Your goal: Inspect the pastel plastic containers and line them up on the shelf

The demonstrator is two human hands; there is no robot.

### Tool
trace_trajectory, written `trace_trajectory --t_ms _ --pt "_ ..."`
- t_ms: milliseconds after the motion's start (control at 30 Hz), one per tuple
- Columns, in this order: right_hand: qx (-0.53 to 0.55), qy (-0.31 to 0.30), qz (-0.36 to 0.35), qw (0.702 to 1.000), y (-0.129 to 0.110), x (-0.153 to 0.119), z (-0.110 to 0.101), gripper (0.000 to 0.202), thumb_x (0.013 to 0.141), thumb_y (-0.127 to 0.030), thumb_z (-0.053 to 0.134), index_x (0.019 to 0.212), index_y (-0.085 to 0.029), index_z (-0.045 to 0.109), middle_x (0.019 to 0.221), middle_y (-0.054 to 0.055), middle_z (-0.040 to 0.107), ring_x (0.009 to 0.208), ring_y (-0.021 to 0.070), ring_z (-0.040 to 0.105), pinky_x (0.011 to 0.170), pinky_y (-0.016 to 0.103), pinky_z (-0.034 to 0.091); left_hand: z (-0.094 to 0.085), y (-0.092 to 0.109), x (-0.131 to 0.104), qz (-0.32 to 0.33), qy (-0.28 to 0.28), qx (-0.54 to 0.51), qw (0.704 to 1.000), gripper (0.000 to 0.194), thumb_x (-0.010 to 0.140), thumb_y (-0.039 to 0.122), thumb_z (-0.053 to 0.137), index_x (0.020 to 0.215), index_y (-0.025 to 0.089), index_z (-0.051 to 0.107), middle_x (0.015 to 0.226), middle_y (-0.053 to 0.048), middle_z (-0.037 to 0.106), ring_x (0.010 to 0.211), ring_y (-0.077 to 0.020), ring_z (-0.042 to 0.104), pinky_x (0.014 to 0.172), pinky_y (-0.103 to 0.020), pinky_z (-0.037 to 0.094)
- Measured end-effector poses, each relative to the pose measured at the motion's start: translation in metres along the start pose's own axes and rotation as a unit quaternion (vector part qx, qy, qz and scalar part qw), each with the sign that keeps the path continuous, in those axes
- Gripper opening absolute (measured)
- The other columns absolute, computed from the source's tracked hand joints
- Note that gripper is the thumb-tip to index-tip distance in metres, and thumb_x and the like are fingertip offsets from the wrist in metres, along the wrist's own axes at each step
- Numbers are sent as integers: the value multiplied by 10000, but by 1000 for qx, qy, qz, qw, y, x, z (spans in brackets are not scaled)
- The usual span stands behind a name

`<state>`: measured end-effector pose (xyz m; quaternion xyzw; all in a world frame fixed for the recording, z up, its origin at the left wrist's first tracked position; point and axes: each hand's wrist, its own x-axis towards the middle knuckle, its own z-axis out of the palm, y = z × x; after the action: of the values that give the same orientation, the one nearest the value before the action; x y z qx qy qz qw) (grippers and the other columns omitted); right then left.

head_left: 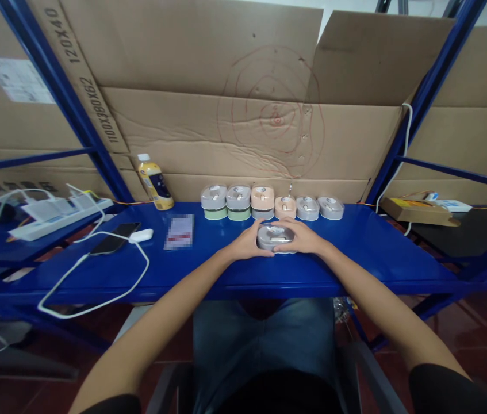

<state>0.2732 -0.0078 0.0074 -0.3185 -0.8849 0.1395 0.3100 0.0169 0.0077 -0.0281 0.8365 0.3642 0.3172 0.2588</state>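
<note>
A grey oval container with a clear lid (276,234) sits near the middle of the blue table. From its left side my left hand (249,241) grips it, fingers curved round the edge. My right hand (306,237) wraps the opposite side, so both hands hold the same container. Just behind stands a row of similar containers: a grey one stacked on green (214,198), a second such stack (238,198), and a peach stack (263,198). Further right are a single peach container (285,206) and two single grey ones (307,207), (330,207).
On the left of the blue table (226,276) are a yellow bottle (157,184), a blurred card (180,232), a phone (114,238) and a white cable (140,282). A power strip (62,217) lies further left. Cardboard (174,126) closes off the back; blue posts (424,103) flank it.
</note>
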Motion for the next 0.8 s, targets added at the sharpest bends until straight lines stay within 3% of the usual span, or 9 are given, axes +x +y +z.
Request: trace_trajectory --t_ms 233,333,400,500,567,667,800 --pt "15 -31 11 999 7 -14 -13 901 687 -552 912 1485 -299 581 1399 104 654 1285 353 635 1131 568 473 -2 2 -1 3 -6 -9 1000 1237 636 574 933 1605 224 248 1515 -215 529 1396 -414 539 1156 -624 432" --pt "20 39 43 998 15 -23 -33 815 696 -547 899 1419 -283 634 1390 96 678 1279 348 640 1141 561 462 -2 2 -2 4 21 -18 1000 1158 729 567 871 1615 221 210 1398 -194 601 1308 -372 608 1125 -603 474" --pt "7 146 73 986 28 -25 -53 775 726 -551 869 1407 -264 636 1403 106 669 1289 347 627 1150 556 449 -1 2 -1 -9 32 -7 999 1117 774 585 823 1618 204 199 1377 -195 598 1287 -359 617 1119 -590 485" --pt "-84 331 167 925 56 -21 -86 810 738 -588 833 1427 -227 605 1395 153 648 1293 373 592 1128 583 441 0 2 0 -26 21 23 999 1068 805 609 780 1611 197 213 1393 -187 580 1302 -356 601 1122 -576 488" --pt "-155 391 269 866 77 -15 -103 848 717 -591 838 1425 -187 604 1351 203 635 1285 409 572 1102 598 435 1 3 1 -29 18 38 999 1038 821 608 760 1605 198 218 1404 -181 574 1309 -358 590 1122 -573 487" --pt "-222 366 409 806 103 -6 -110 868 714 -582 852 1435 -172 594 1317 238 608 1242 424 593 1056 570 451 3 4 2 -33 20 40 998 1013 836 588 743 1599 189 208 1406 -179 575 1291 -351 597 1129 -566 482" --pt "-273 322 478 771 117 1 -98 833 772 -625 799 1421 -157 567 1316 253 598 1248 417 586 1035 523 450 4 4 2 -29 27 38 999 977 843 548 741 1593 206 218 1372 -160 595 1266 -341 614 1125 -556 487"
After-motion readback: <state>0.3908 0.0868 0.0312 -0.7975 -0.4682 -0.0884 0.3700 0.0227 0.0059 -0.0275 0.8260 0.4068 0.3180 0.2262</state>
